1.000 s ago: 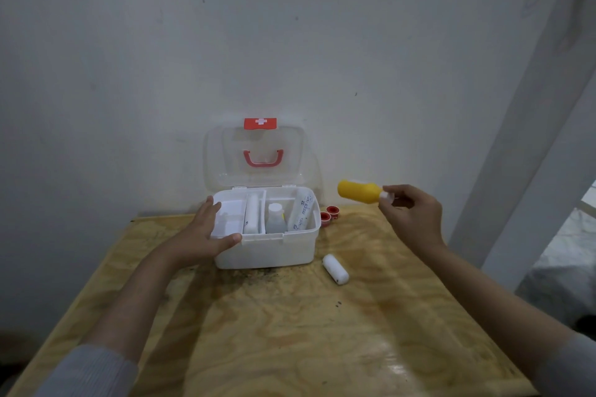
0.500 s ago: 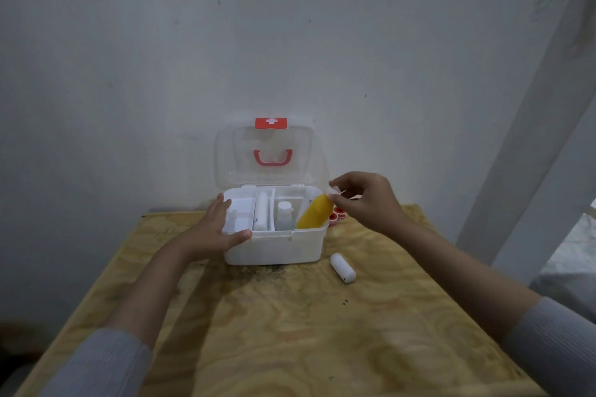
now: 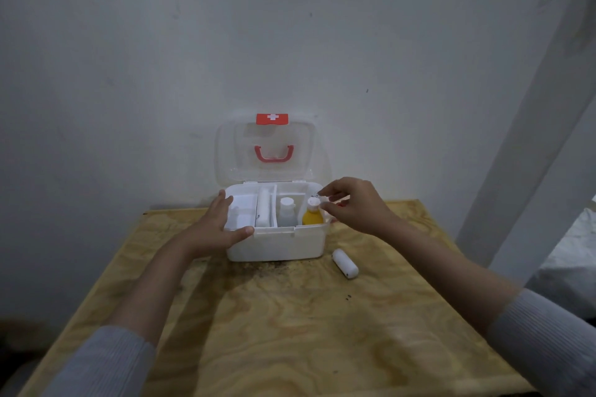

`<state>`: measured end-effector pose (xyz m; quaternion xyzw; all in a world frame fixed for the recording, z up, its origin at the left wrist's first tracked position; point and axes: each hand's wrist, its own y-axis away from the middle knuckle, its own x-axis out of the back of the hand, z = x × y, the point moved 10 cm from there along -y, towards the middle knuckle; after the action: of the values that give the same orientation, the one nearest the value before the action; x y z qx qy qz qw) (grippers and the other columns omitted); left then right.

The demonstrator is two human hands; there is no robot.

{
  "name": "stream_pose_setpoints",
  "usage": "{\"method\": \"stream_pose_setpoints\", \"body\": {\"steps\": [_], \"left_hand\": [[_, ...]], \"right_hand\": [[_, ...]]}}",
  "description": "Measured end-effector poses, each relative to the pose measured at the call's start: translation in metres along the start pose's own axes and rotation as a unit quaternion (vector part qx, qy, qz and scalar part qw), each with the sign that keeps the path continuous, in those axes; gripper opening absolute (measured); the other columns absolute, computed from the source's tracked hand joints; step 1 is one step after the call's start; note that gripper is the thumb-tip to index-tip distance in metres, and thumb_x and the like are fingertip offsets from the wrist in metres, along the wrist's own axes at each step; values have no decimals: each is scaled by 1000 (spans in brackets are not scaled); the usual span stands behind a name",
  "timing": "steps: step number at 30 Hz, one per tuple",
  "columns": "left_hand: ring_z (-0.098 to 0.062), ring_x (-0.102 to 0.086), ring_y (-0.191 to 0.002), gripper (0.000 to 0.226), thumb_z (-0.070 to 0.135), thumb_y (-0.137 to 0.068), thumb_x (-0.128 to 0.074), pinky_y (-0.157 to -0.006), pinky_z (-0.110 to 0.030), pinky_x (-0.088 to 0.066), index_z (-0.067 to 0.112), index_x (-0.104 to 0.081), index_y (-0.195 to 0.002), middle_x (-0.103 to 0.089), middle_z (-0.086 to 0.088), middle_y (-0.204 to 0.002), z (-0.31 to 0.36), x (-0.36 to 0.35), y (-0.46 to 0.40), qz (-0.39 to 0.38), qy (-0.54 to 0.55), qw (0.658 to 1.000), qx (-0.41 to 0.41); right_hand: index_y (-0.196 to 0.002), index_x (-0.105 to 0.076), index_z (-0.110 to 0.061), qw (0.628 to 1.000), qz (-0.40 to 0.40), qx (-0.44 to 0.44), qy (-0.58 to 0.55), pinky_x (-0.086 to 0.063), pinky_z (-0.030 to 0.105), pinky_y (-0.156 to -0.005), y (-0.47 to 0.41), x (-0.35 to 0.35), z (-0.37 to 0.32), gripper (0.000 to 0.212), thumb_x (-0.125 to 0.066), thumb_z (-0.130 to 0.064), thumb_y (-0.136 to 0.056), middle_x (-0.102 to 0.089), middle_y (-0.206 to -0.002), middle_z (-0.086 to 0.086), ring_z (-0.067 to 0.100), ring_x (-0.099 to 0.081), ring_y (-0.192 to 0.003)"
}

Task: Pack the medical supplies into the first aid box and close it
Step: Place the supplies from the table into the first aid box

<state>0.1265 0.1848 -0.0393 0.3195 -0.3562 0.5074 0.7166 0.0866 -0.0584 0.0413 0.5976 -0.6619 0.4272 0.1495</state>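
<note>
The white first aid box [image 3: 277,243] stands at the back of the table, its clear lid [image 3: 267,148] with a red handle raised against the wall. Inside its compartments are a white roll [image 3: 263,211], a small clear bottle [image 3: 286,211] and a yellow bottle [image 3: 312,214] standing upright at the right. My left hand [image 3: 216,224] grips the box's front left corner. My right hand [image 3: 353,205] hovers just right of the yellow bottle, fingers apart and holding nothing. A white bandage roll [image 3: 345,263] lies on the table right of the box.
The plywood table [image 3: 290,332] ends close to the wall behind the box. A white slanted post [image 3: 532,138] rises at the right. Something small and red shows behind my right hand, mostly hidden.
My right hand carried the yellow bottle from the right into the box's right compartment and let it go. The bottle now stands upright. My left hand stayed on the box.
</note>
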Motion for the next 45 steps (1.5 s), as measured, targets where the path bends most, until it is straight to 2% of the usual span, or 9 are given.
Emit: {"method": "stream_pose_setpoints", "body": {"steps": [4, 8, 13, 17, 22, 24, 31, 37, 45], "left_hand": [[-18, 4, -148, 93, 54, -84, -54, -118, -41, -15, 21, 1, -151, 17, 4, -160, 1, 0, 0, 3, 1, 1000, -4], [-17, 3, -148, 92, 52, -85, -54, -118, -40, -14, 20, 0, -151, 16, 4, -160, 2, 0, 1, 11, 6, 1000, -9], [-16, -5, -148, 90, 51, -82, -60, -118, -40, -18, 21, -9, -151, 6, 5, -161, 1, 5, 4, 61, 50, 997, -20], [-16, -18, -146, 87, 49, -79, -66, -115, -36, -23, 21, -21, -149, -12, 4, -160, -2, 13, 11, 123, 83, 989, -24], [-17, -30, -140, 69, 42, -84, -63, -114, -34, -26, 17, -37, -142, -32, 0, -154, -5, 24, 22, 182, 93, 977, -55], [-17, -33, -139, 64, 40, -85, -63, -113, -35, -27, 17, -40, -141, -36, 0, -152, -8, 28, 25, 192, 92, 975, -58], [-15, -36, -137, 59, 46, -84, -61, -110, -33, -28, 27, -46, -137, -42, 6, -148, -22, 36, 28, 189, 64, 978, -56], [-16, -38, -136, 68, 65, -75, -56, -111, -38, -32, 34, -47, -135, -43, 8, -147, -28, 36, 32, 176, 73, 981, -46], [-17, -39, -135, 60, 49, -82, -62, -111, -40, -34, 31, -46, -137, -44, 4, -148, -29, 32, 30, 180, 102, 978, -38]], "right_hand": [[-78, -70, -16, 998, 17, -53, 6, -57, 30, -69, 32, 0, 31, 1, -70, -15, -77, -71, -77, -3, 9, -65, -69], [-87, -66, -25, 986, -39, -129, 100, -52, 32, -67, 71, -26, 67, 18, -67, -37, -74, -65, -84, -7, 11, -59, -75], [-82, -66, -22, 987, 14, -142, 72, -52, 30, -61, 94, -35, 69, 23, -62, -44, -76, -68, -74, -7, 6, -61, -67], [-69, -59, -25, 989, 97, -113, 21, -48, 28, -56, 93, -18, 59, 15, -68, -32, -78, -65, -68, -8, 4, -58, -61], [-81, -65, -15, 980, 195, 15, -16, -43, 10, -63, 74, 19, 12, 17, -78, -13, -70, -69, -78, -4, 6, -61, -67], [-82, -68, -13, 977, 202, 61, -30, -48, 15, -63, 60, 25, -17, 16, -79, -14, -71, -68, -79, -1, 9, -62, -67], [-96, -72, -13, 991, 41, 124, 31, -50, 24, -70, -6, -25, -98, 22, -72, -27, -78, -68, -89, 4, 15, -62, -79], [-97, -72, -17, 973, -95, 130, 166, -48, 36, -80, -34, -98, -112, 18, -65, -17, -81, -73, -100, 3, 23, -59, -95], [-94, -73, -17, 975, -132, 119, 132, -49, 36, -84, -40, -120, -107, 19, -70, -26, -79, -73, -101, 0, 19, -61, -96]]}}
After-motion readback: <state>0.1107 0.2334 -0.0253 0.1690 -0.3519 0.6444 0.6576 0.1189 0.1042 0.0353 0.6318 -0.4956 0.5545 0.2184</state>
